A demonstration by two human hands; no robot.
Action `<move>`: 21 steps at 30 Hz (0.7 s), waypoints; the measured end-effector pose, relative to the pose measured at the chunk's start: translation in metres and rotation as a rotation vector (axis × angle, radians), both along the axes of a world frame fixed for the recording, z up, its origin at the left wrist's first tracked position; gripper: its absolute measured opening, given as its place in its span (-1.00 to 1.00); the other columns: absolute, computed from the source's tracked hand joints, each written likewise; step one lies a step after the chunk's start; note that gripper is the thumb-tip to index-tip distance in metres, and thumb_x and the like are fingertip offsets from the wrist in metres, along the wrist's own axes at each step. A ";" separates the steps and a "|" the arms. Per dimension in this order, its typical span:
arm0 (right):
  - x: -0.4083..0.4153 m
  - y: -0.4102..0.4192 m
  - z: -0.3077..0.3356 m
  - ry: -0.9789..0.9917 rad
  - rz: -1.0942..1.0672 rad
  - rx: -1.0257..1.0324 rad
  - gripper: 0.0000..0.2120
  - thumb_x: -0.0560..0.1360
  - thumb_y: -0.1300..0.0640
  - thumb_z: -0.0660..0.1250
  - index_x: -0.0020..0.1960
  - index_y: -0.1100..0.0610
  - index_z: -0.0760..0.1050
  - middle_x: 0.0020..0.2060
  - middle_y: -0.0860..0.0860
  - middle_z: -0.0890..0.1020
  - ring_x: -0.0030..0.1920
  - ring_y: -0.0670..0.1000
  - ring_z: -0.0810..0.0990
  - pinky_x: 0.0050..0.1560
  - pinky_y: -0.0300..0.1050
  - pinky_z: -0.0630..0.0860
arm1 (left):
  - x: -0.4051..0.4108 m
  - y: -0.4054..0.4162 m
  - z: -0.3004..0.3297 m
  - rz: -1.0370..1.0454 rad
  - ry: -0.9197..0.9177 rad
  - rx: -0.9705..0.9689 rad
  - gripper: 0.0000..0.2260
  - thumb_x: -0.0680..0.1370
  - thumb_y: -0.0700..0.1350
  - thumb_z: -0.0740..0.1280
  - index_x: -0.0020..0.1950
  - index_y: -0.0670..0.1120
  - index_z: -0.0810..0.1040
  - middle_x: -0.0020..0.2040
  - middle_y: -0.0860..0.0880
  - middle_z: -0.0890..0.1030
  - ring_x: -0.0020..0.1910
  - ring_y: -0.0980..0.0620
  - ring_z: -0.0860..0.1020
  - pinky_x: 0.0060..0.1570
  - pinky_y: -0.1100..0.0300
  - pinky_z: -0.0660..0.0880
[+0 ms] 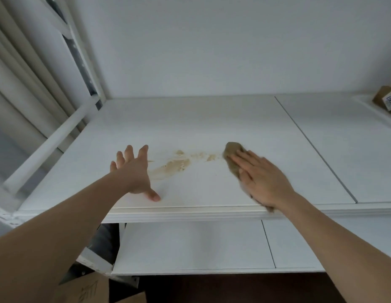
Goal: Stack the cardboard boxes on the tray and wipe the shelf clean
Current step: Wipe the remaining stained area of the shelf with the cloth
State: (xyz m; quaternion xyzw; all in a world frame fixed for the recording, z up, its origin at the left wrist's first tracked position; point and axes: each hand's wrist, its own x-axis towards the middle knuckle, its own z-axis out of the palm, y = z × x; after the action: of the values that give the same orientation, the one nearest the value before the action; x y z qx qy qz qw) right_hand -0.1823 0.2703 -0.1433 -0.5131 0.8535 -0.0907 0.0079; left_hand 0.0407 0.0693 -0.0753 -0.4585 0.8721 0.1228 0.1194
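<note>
A white shelf (201, 125) spreads out in front of me, with a tan smear of dirt (177, 165) near its middle. My right hand (261, 179) lies flat, fingers straight, pressing a brown cloth (232, 158) onto the shelf just right of the smear. My left hand (133, 171) is open with fingers spread, its thumb touching the shelf left of the smear. A cardboard box (387, 101) stands on a white tray (369, 110) at the far right edge.
A lower white shelf (190, 248) sits under the front edge. More cardboard boxes (89, 289) lie below at the bottom left. White frame bars (48, 141) run along the left side, and a white wall closes the back.
</note>
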 end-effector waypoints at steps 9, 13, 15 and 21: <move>0.041 -0.054 -0.007 -0.009 -0.390 -0.118 -0.46 0.60 -0.02 -0.05 0.57 0.06 0.10 0.56 0.02 0.14 0.55 0.11 0.06 0.52 0.05 0.01 | 0.031 -0.012 -0.006 0.061 -0.027 -0.049 0.26 0.15 0.23 0.58 0.54 -0.01 -0.24 0.53 -0.19 -0.15 0.52 -0.24 -0.13 0.46 -0.14 -0.03; 0.061 -0.045 -0.006 -0.014 -0.193 -0.068 -0.45 0.60 -0.04 -0.12 0.59 -0.02 0.01 0.57 -0.07 0.06 0.56 0.01 -0.01 0.53 -0.02 -0.05 | 0.022 -0.016 -0.003 0.058 -0.060 -0.036 0.28 0.13 0.21 0.60 0.53 0.00 -0.26 0.53 -0.20 -0.16 0.52 -0.26 -0.15 0.47 -0.16 -0.06; 0.051 -0.028 -0.005 -0.011 -0.148 -0.052 -0.47 0.62 -0.06 -0.12 0.58 -0.06 0.03 0.56 -0.11 0.08 0.56 -0.04 0.00 0.52 -0.05 -0.05 | 0.019 -0.016 -0.004 0.064 -0.088 -0.034 0.29 0.14 0.21 0.60 0.54 -0.01 -0.27 0.53 -0.21 -0.15 0.52 -0.26 -0.14 0.48 -0.16 -0.06; 0.014 -0.035 -0.003 -0.030 -0.513 -0.110 -0.49 0.63 0.00 -0.05 0.57 0.05 0.11 0.55 0.00 0.15 0.55 0.09 0.05 0.51 0.06 0.02 | 0.012 -0.016 -0.016 0.102 -0.115 -0.071 0.23 0.17 0.17 0.60 0.53 -0.06 -0.20 0.50 -0.29 0.02 0.48 -0.32 0.03 0.46 -0.16 0.01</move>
State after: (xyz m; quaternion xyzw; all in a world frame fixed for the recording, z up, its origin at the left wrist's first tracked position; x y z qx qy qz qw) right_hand -0.1687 0.2350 -0.1465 -0.2782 0.9492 -0.1437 -0.0305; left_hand 0.0529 0.0531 -0.0909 -0.5127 0.8430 0.0713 0.1465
